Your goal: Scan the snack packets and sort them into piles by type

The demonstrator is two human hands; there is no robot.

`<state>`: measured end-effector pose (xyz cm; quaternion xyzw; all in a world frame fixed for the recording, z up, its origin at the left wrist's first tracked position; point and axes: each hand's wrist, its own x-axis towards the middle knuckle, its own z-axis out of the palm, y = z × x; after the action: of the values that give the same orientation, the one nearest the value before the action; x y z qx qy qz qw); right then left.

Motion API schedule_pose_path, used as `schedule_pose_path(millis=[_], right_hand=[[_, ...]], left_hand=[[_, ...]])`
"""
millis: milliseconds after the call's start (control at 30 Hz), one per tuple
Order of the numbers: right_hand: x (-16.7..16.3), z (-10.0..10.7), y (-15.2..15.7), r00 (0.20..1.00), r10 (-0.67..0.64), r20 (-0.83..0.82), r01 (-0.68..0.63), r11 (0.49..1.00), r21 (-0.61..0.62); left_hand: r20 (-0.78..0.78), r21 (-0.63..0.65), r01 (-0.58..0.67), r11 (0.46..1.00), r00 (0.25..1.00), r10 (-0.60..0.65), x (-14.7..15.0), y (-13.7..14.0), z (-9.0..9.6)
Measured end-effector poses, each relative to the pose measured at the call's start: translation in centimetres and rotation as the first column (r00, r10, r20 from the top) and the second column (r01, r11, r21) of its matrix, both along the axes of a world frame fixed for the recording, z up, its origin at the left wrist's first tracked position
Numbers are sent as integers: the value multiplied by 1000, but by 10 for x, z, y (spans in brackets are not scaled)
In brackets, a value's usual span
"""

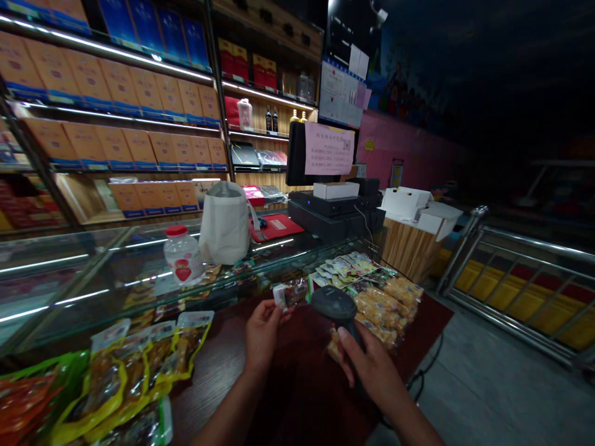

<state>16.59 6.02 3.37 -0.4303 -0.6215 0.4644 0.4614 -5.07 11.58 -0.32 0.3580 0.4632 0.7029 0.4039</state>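
Left hand (264,331) pinches the small snack packet (294,293) by its pale end, right hand (367,359) wraps the handheld barcode scanner (333,303), and stray fingers could block a read!

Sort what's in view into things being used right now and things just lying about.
In use:
- handheld scanner, gripped by the right hand
- small packet, pinched by the left hand
- perhaps the yellow-edged packets on the table

Just lying about:
- red-lidded jar
- pale bag
- orange boxes on the shelves
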Motion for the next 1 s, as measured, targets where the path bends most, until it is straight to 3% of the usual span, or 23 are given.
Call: schedule_pose_path(millis=[233,400,533,633,700,867,1000], right_hand=[[6,-16,-16,998,23,-55,-30,989,-145],[-5,-39,-31,997,60,-54,-70,980,-187],[-15,-57,-32,994,100,-44,-107,971,-215],[-15,-71,-27,988,147,-45,-154,956,-249],[-13,-77,-23,984,168,-51,-175,948,-267],[-6,-77,-20,978,202,-55,-209,927,-313],[-8,-70,-25,982,171,-76,-186,924,-335]], left_hand=[[38,26,-32,999,999,31,2,-6,1],[43,42,-64,997,997,63,-10,-18,25],[-14,4,-106,994,994,106,-29,-49,41],[-74,-83,-175,981,983,169,-52,-90,39],[-104,-164,-263,951,963,248,-69,-125,31],[-117,-344,-483,805,873,473,-105,-208,10],[-159,-423,-583,693,801,577,-126,-242,11]])
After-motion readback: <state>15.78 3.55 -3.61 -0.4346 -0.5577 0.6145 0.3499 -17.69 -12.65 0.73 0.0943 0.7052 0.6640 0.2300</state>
